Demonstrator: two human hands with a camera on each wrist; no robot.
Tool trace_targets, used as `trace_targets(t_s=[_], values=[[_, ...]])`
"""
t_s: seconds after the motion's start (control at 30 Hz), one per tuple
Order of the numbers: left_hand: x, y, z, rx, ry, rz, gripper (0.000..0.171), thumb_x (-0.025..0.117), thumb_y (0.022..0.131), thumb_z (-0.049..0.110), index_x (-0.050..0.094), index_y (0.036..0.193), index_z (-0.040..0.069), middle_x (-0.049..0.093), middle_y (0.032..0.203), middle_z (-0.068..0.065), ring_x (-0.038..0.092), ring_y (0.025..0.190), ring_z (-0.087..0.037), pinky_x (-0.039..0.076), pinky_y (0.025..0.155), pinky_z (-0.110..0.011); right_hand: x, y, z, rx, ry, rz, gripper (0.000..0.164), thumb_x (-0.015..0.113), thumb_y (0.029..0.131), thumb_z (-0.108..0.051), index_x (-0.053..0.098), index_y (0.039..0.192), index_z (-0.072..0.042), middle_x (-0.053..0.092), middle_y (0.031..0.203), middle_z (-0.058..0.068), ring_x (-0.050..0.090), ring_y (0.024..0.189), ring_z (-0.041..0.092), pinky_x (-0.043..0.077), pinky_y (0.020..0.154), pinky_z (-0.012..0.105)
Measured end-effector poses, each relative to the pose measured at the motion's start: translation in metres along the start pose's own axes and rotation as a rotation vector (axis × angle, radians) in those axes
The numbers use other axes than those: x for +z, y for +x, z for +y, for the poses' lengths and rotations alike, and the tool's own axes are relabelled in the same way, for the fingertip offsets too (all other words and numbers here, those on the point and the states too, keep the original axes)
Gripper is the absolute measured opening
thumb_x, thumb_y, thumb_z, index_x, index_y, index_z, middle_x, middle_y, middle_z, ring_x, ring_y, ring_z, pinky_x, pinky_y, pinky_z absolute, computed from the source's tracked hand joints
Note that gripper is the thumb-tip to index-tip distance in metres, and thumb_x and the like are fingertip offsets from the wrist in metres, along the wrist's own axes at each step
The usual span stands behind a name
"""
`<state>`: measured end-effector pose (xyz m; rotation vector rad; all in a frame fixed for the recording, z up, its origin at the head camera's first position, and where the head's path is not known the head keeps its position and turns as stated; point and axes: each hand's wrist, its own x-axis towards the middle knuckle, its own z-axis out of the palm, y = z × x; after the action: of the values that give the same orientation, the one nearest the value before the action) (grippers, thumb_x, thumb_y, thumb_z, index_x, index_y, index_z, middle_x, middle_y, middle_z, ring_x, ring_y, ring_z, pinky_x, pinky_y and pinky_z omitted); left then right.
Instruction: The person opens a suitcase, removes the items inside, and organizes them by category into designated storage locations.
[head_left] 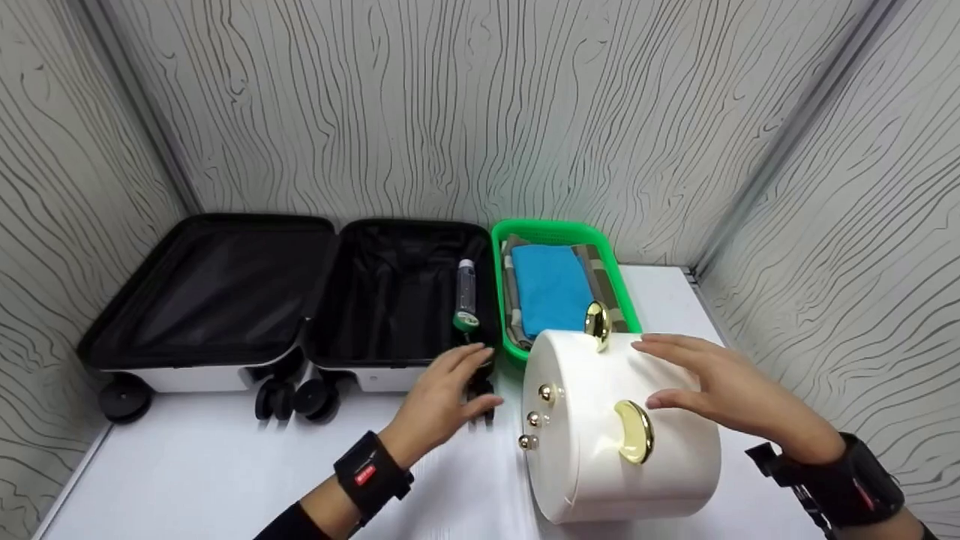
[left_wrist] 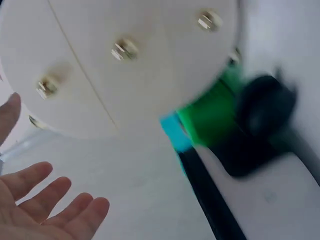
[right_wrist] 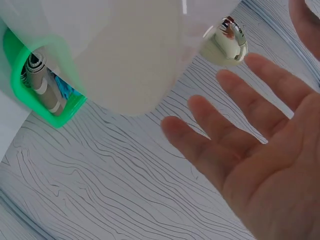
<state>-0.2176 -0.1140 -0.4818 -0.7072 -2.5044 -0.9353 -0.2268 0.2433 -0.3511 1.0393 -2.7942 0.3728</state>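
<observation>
A white drum-shaped box (head_left: 660,472) lies on the white table, with gold ball knobs on its flat side and curved gold pieces on its round wall. To its left, my left hand (head_left: 446,394) hovers with fingers spread, apart from the box. The left wrist view shows that hand's fingers (left_wrist: 45,195) extended below the knobbed side of the box (left_wrist: 100,60). On the other side, my right hand (head_left: 712,382) reaches over the box with nothing in it. In the right wrist view its fingers (right_wrist: 250,100) are loosely straight near a gold piece (right_wrist: 225,45).
An open suitcase (head_left: 225,292) with black lining and black wheels stands at the left back. Inside its right half lies a clear bottle (head_left: 466,289) with a green end. Behind the box, a green basket (head_left: 619,285) holds folded blue cloth (head_left: 551,289) and brown checked cloth. Patterned walls surround the table.
</observation>
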Motion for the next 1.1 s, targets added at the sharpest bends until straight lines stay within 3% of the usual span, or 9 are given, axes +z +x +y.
trace_targets(t_s=[0.2,0.4,0.57,0.67,0.77,0.87,0.97,1.1], values=[[-0.015,-0.02,-0.063,-0.092,0.216,0.19,0.051,0.08,0.081,0.033,0.066,0.123,0.006,0.062,0.123,-0.011,0.056,0.115,-0.032,0.05,0.092,-0.044,-0.001,0.008,0.0,0.055,0.036,-0.147,0.076,0.07,0.079,-0.06,0.058,0.137,-0.011,0.055,0.138,0.011,0.049,0.128,0.036,0.042,0.098,0.057],[-0.029,-0.045,-0.11,-0.113,0.378,0.304,0.035,0.084,0.078,0.023,0.074,0.106,0.004,0.069,0.108,-0.014,0.062,0.102,-0.037,0.053,0.086,-0.048,-0.002,0.01,-0.004,0.116,0.057,-0.178,0.081,0.07,0.077,-0.063,0.057,0.137,-0.01,0.053,0.139,0.014,0.048,0.128,0.039,0.04,0.098,0.059],[-0.03,-0.055,-0.127,-0.138,0.427,0.315,0.025,0.083,0.079,0.017,0.076,0.099,0.003,0.071,0.1,-0.013,0.063,0.096,-0.035,0.052,0.085,-0.046,0.004,-0.004,-0.003,0.136,0.049,-0.069,0.075,0.076,0.075,-0.054,0.059,0.135,-0.011,0.055,0.138,0.014,0.049,0.126,0.041,0.041,0.097,0.059],[-0.027,-0.057,-0.135,-0.119,0.429,0.326,0.023,0.082,0.079,0.014,0.076,0.097,0.002,0.071,0.098,-0.012,0.063,0.094,-0.034,0.052,0.085,-0.046,0.009,-0.019,-0.002,0.159,0.044,0.023,0.071,0.08,0.075,-0.047,0.06,0.135,-0.016,0.055,0.138,0.009,0.049,0.126,0.039,0.041,0.097,0.055],[-0.024,-0.057,-0.14,-0.092,0.428,0.336,0.021,0.082,0.079,0.013,0.076,0.096,0.002,0.071,0.096,-0.011,0.064,0.092,-0.033,0.052,0.083,-0.045,0.014,-0.037,-0.001,0.193,0.037,0.105,0.07,0.083,0.073,-0.042,0.06,0.136,-0.021,0.055,0.139,0.004,0.048,0.129,0.025,0.036,0.103,0.03],[-0.023,-0.057,-0.142,-0.084,0.423,0.339,0.019,0.082,0.079,0.013,0.076,0.094,0.003,0.071,0.094,-0.01,0.064,0.09,-0.032,0.053,0.08,-0.045,0.02,-0.053,0.001,0.217,0.016,0.147,0.069,0.085,0.071,-0.04,0.061,0.134,-0.024,0.056,0.138,0.002,0.041,0.13,0.002,0.026,0.095,0.009],[-0.024,-0.056,-0.143,-0.092,0.421,0.346,0.017,0.082,0.078,0.013,0.077,0.092,0.003,0.071,0.092,-0.01,0.065,0.086,-0.032,0.054,0.075,-0.044,0.024,-0.061,0.002,0.237,0.02,0.162,0.068,0.085,0.072,-0.039,0.062,0.134,-0.025,0.056,0.138,0.001,0.033,0.126,-0.013,0.026,0.091,0.007],[-0.026,-0.051,-0.145,-0.096,0.427,0.35,0.017,0.083,0.077,0.014,0.077,0.088,0.003,0.071,0.086,-0.01,0.066,0.079,-0.031,0.055,0.069,-0.044,0.029,-0.065,0.003,0.242,0.07,0.171,0.066,0.085,0.074,-0.033,0.061,0.135,-0.024,0.054,0.141,0.002,0.032,0.125,-0.016,0.026,0.092,0.004]])
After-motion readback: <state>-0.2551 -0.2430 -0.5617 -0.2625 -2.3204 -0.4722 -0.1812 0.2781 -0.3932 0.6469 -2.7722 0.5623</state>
